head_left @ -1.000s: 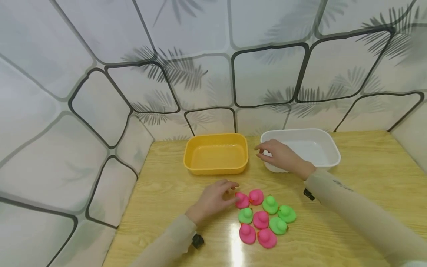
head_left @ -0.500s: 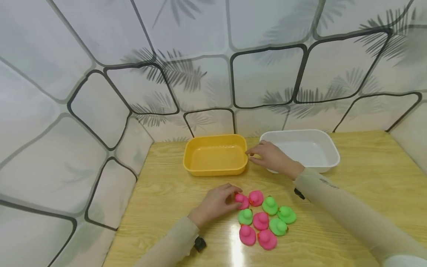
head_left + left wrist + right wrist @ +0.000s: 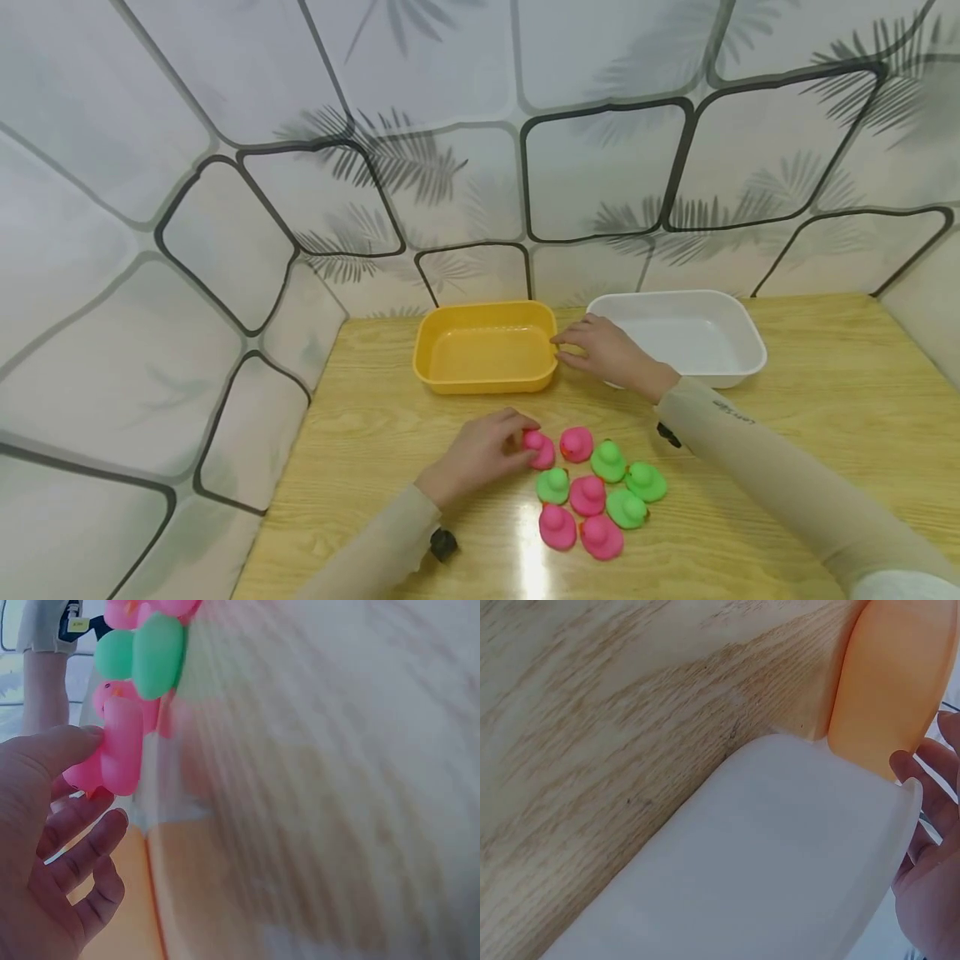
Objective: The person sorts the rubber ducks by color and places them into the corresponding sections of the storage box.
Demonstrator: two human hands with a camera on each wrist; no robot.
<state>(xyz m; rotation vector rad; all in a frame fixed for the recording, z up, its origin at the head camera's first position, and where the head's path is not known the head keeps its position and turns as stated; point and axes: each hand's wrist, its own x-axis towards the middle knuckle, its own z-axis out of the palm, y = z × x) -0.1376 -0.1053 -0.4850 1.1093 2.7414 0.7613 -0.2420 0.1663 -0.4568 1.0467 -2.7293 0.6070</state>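
My left hand (image 3: 480, 454) grips a pink rubber duck (image 3: 539, 450) at the near left of a group of ducks. In the left wrist view, its thumb and fingers close around this pink duck (image 3: 122, 746). A pink duck (image 3: 577, 445) and a green duck (image 3: 552, 485) sit beside it. My right hand (image 3: 611, 354) hovers over the left end of the white tub (image 3: 720, 379), fingertips right at the right rim of the yellow tub (image 3: 483, 387). In the right wrist view, that hand (image 3: 934, 862) has loosely bent fingers behind the white tub's edge.
More ducks lie close together on the wooden table (image 3: 360, 467), among them a green one (image 3: 646, 482) and a pink one (image 3: 602, 537). Both tubs stand near the patterned back wall (image 3: 465, 183). Another patterned wall (image 3: 82, 350) rises at the left.
My left hand has closed on the pink duck and drawn it slightly left, away from its pink neighbour. My right hand has moved left from the white tub to the yellow tub's rim.
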